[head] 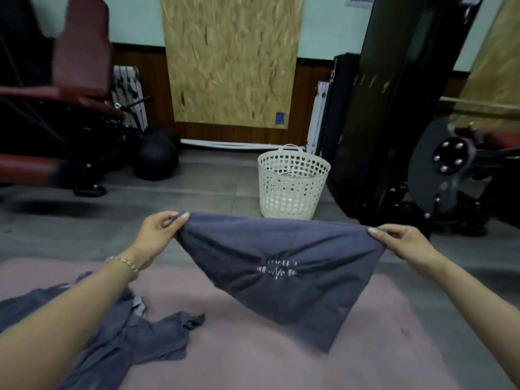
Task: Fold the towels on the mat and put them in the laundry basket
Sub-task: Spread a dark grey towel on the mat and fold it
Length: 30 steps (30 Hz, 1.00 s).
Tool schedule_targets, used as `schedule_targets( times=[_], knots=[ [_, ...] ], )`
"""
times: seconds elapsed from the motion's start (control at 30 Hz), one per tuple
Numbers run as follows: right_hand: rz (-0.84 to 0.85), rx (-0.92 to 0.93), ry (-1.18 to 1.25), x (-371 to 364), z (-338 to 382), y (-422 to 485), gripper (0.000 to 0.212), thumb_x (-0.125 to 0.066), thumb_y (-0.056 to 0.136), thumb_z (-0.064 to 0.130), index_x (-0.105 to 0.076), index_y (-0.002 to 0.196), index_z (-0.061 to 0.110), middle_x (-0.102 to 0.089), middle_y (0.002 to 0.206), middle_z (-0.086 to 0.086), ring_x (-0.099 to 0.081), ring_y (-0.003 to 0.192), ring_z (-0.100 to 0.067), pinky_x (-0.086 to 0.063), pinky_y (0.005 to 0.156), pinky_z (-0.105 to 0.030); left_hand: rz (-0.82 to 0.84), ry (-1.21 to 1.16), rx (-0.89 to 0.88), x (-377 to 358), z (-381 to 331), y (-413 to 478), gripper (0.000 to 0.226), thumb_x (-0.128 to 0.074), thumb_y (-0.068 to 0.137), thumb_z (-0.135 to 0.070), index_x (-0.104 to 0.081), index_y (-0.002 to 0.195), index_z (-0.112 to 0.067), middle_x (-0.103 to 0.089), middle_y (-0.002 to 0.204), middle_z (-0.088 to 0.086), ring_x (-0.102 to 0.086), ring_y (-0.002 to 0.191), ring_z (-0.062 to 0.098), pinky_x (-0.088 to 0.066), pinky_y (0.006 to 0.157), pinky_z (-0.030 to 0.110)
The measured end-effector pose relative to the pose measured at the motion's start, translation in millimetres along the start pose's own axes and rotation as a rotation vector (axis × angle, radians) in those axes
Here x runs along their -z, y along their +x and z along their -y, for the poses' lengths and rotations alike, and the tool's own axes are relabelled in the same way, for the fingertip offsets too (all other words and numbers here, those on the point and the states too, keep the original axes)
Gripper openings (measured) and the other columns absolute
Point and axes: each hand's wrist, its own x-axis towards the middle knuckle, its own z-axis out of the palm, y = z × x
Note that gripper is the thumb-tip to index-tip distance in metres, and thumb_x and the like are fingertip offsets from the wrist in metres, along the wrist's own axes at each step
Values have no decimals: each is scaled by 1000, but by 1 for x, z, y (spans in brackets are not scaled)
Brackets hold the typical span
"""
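Holding a grey towel [281, 271] stretched in the air above the pink mat [253, 358], pinched at one top corner by the left hand [157, 235] and at the other by the right hand [405, 243], thumb and curled fingers of each closed on the cloth. Drooping to a low corner close over the mat, pale printed mark facing up. Lying crumpled on the mat's left side: more grey towels [146, 339]. Standing upright on the floor [197, 198] beyond the held towel: a white perforated laundry basket [292, 190].

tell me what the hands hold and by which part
A grey-blue cloth towel, pinched at its two upper corners: left hand on one, right hand on the other.
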Motion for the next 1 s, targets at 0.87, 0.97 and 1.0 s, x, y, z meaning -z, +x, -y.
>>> schedule_targets(
  times=[0.87, 0.97, 1.0],
  knots=[
    [59, -361, -129, -34, -123, -22, 16, -67, 86, 19, -65, 78, 5, -63, 54, 11, -55, 49, 3, -41, 55, -8, 129, 141, 453, -50, 111, -33, 11, -67, 86, -13, -61, 82, -4, -57, 54, 1, -54, 38, 4, -42, 39, 10],
    [-7, -410, -144, -47, -169, 11, 15, -65, 88, 14, -60, 76, 8, -51, 39, 9, -47, 33, -3, -39, 40, -11, 62, 30, 505, -81, 150, -6, 15, -64, 88, -6, -56, 75, -8, -62, 50, -2, -59, 39, 3, -49, 44, 11],
    [-28, -432, -128, -51, -183, 24, 14, -64, 89, 12, -59, 76, 9, -54, 40, 8, -52, 33, -4, -43, 40, -12, 34, 24, 496, -91, 165, 6, 18, -63, 88, -5, -54, 73, -9, -61, 45, -6, -59, 38, 3, -49, 45, 10]
  ],
)
